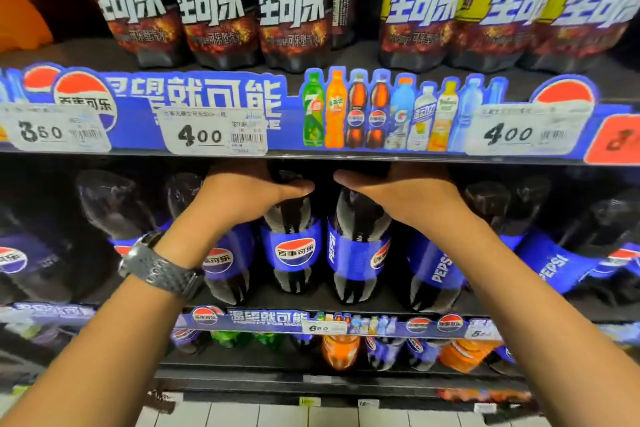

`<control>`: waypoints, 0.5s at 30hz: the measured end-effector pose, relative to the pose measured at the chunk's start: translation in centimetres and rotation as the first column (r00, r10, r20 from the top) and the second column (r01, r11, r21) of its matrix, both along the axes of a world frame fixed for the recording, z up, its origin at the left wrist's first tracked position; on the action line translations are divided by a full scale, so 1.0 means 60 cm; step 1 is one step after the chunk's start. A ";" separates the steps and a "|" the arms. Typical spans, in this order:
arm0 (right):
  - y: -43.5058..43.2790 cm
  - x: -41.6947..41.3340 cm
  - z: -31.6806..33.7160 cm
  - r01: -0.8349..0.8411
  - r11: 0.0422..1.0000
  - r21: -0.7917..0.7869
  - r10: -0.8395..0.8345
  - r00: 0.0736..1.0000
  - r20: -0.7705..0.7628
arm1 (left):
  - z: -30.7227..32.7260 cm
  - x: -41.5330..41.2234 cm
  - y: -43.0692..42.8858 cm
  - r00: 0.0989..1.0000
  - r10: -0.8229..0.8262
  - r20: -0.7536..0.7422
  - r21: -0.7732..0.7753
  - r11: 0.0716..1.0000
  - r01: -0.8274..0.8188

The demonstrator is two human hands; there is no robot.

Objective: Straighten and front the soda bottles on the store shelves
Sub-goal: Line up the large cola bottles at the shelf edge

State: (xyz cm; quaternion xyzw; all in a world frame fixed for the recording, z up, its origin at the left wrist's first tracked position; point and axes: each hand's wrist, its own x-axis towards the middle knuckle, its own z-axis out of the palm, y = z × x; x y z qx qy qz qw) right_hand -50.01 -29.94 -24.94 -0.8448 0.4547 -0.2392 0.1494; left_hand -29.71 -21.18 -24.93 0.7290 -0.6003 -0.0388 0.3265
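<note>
Pepsi shelf (311, 300), middle row: our left hand (249, 198) grips the left bottle (294, 246) by its neck, our right hand (405, 198) grips the right bottle (360, 253) alongside. Both sets of fingers curl behind, hidden under the price strip (311, 114).

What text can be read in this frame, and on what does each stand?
"生可乐": upper-shelf bottles
"百事可乐": centre bottle label
"PEPSI": next bottle's label
"4 00": middle price tag, right price tag
"3 60": left price tag
"就可能": shelf strip
Tags' small print, lower-shelf tags: too blurred.
</note>
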 end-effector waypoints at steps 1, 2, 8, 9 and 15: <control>0.002 0.008 -0.001 0.013 0.998 -0.063 -0.016 0.999 -0.051 | 0.005 0.003 0.001 1.000 -0.006 -0.017 0.030 1.000 0.007; 0.006 0.015 0.000 0.013 0.995 -0.097 -0.020 0.998 -0.066 | 0.009 0.005 0.001 1.000 -0.003 -0.030 0.072 0.997 0.005; 0.007 -0.032 0.045 -0.203 0.905 0.375 0.173 0.979 0.110 | 0.024 -0.003 0.010 0.994 0.000 -0.112 0.214 0.976 0.025; 0.005 -0.043 0.050 -0.180 0.889 0.420 0.164 0.984 0.073 | 0.025 -0.004 0.011 0.995 0.009 -0.096 0.199 0.980 0.010; -0.009 -0.037 0.024 -0.212 0.910 0.357 0.227 0.974 0.000 | 0.020 0.014 0.000 0.999 -0.021 -0.029 0.199 0.980 0.026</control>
